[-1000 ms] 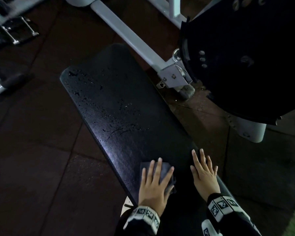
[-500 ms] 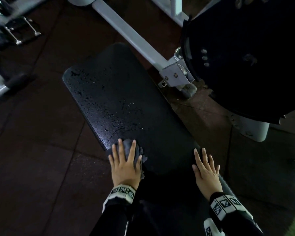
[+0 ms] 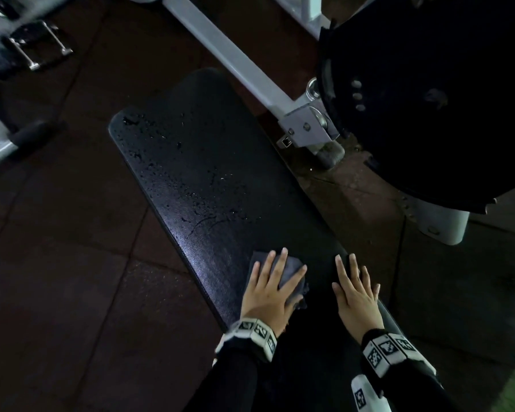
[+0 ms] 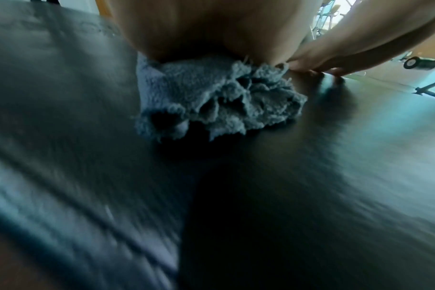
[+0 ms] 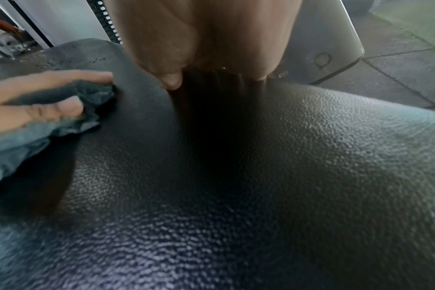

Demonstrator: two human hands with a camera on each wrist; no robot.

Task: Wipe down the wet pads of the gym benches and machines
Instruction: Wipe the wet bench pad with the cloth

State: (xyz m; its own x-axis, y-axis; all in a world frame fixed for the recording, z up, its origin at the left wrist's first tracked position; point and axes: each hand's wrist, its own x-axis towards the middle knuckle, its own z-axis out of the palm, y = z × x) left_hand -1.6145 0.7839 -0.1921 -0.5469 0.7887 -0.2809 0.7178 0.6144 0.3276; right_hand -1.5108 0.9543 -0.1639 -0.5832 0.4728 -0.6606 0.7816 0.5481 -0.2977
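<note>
A long black bench pad (image 3: 197, 185) runs from the far left toward me, with water drops on its far half. My left hand (image 3: 269, 288) lies flat with spread fingers on a crumpled grey-blue cloth (image 3: 290, 273), pressing it onto the near part of the pad. In the left wrist view the cloth (image 4: 211, 98) bunches out from under the palm. My right hand (image 3: 356, 288) rests flat and empty on the pad by its right edge, close beside the left. The right wrist view shows the textured pad (image 5: 261, 176) and the left hand (image 5: 45, 102) on the cloth (image 5: 20, 141).
A big black weight plate (image 3: 434, 99) on a grey machine arm (image 3: 235, 52) hangs over the bench's right side. A white post foot (image 3: 440, 224) stands on the dark rubber floor tiles (image 3: 57, 278). More grey machine parts (image 3: 0, 55) sit at the far left.
My left hand has slid the cloth back from the pad's left edge toward the middle, beside the right hand. The right hand has stayed put.
</note>
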